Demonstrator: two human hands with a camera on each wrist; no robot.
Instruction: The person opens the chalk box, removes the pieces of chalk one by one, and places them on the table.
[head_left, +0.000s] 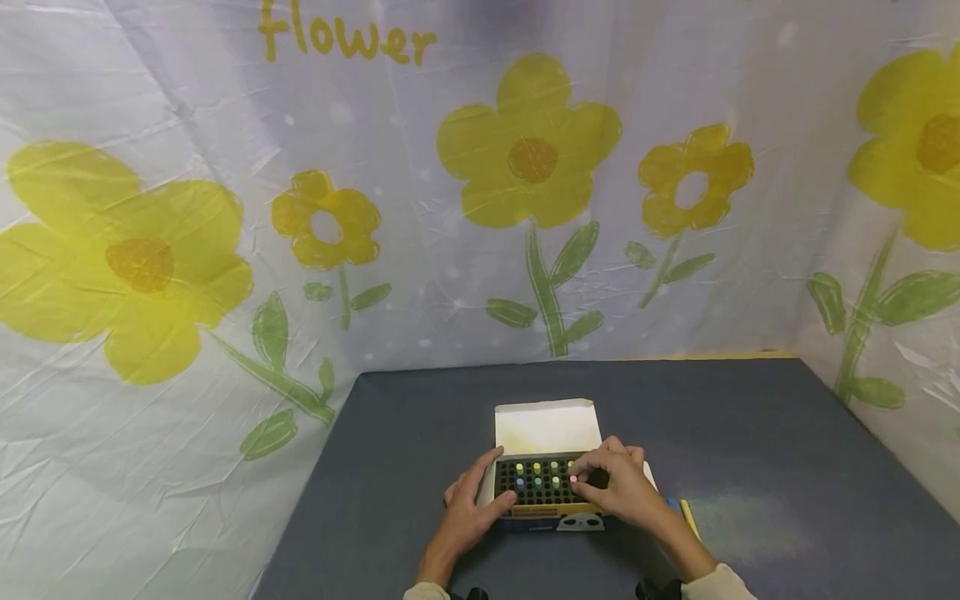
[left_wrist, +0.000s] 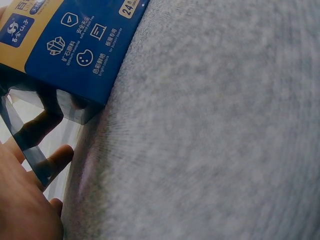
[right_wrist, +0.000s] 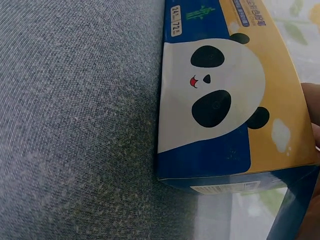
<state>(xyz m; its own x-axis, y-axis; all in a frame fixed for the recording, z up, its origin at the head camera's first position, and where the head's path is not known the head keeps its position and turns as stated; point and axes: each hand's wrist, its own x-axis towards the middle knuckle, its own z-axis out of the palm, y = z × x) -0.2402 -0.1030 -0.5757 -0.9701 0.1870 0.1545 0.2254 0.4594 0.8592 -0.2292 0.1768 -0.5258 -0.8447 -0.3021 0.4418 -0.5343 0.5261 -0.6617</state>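
Note:
In the head view a chalk box [head_left: 536, 523] with a panda on its front stands near the table's front, its white lid [head_left: 547, 425] folded back. Inside, a dark grid of holes [head_left: 532, 493] bears several coloured chalk sticks standing upright. My left hand [head_left: 468, 510] grips the box's left end, thumb at the front edge and fingers along the side. Between thumb and fingertips at the grid's right part, my right hand [head_left: 618, 485] pinches a pink chalk stick [head_left: 573, 479]. Whether its lower end sits in a hole, I cannot tell. The right wrist view hides that stick.
A grey table [head_left: 420, 417] lies under the box. Beside the right forearm is a thin yellow item [head_left: 689, 518] with something blue, partly covered by the arm. A cloth printed with flowers [head_left: 420, 292] hangs behind the table and along its sides.

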